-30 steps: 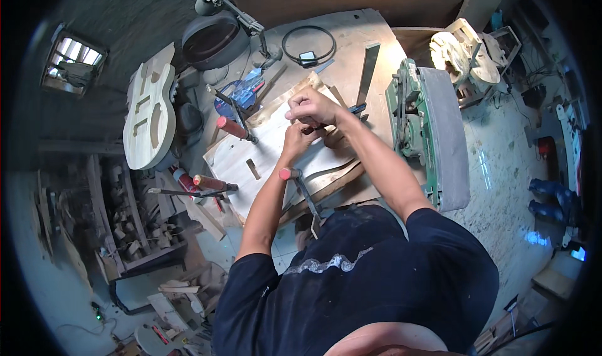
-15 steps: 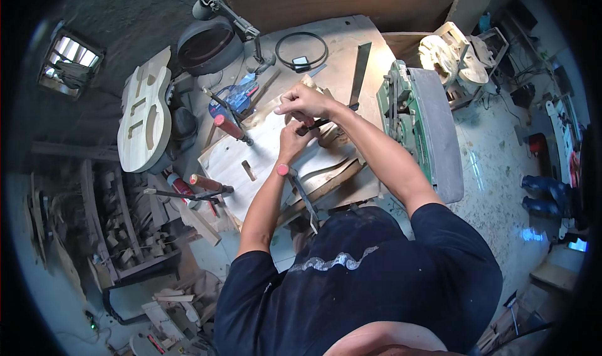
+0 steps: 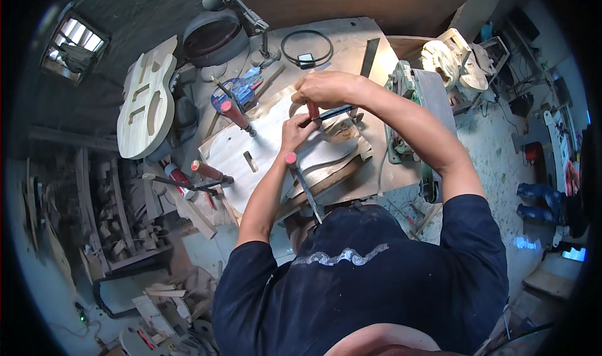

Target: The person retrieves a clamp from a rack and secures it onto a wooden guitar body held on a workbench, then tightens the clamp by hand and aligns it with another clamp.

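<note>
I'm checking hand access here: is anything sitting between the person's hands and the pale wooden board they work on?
Nothing visible does. The left hand rests on the wooden board, and the right hand grips a red-handled tool over it.

Unfinished pale wooden guitar body [image 3: 147, 105] with routed cavities, leaning left of the surface; black coiled cable [image 3: 306, 46] at the far edge; green metal machine [image 3: 407, 115] at right; dark round drum [image 3: 212, 38].
</note>
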`<act>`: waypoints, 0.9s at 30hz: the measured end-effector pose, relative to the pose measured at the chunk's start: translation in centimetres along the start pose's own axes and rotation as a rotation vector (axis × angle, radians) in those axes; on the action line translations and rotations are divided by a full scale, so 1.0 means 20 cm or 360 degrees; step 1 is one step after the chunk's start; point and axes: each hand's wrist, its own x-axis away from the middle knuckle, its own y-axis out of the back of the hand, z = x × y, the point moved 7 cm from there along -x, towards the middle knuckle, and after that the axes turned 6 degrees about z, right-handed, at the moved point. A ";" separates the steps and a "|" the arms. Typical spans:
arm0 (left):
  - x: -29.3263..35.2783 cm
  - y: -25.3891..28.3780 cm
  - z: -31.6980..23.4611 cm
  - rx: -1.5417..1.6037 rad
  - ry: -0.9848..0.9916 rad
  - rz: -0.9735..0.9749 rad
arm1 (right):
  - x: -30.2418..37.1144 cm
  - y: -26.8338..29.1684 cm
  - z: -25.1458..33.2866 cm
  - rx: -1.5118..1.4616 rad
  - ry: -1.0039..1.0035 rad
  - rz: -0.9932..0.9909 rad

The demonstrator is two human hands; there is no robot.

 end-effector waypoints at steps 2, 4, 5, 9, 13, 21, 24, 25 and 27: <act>0.00 0.01 -0.03 0.0009 0.0004 -0.0015 | -0.01 0.00 0.00 0.0089 -0.0026 0.0039; 0.00 0.00 -0.02 -0.0010 0.0024 -0.0004 | -0.01 0.01 0.00 0.0184 -0.0057 0.0075; 0.01 0.00 -0.02 -0.0032 0.0063 0.0007 | 0.00 0.02 -0.03 0.0069 -0.0266 0.0092; 0.00 0.02 -0.03 -0.0002 0.0065 -0.0026 | -0.01 0.03 -0.02 -0.0002 -0.0543 0.0132; 0.02 0.02 -0.03 -0.0052 0.0050 -0.0029 | -0.04 0.01 0.02 0.0212 -0.0322 0.0267; 0.03 0.04 -0.06 -0.0139 0.0015 -0.0028 | -0.04 0.09 0.01 0.0083 -0.0402 0.0058; 0.02 0.04 -0.02 -0.0187 0.0067 -0.0049 | -0.06 0.06 0.04 0.0271 -0.0329 0.0196; 0.01 0.02 -0.03 -0.0150 0.0045 -0.0053 | -0.07 0.01 -0.01 0.0356 -0.0332 0.0178; -0.01 0.00 -0.06 -0.0157 -0.0015 -0.0040 | -0.04 0.00 -0.02 0.0100 -0.0254 0.0134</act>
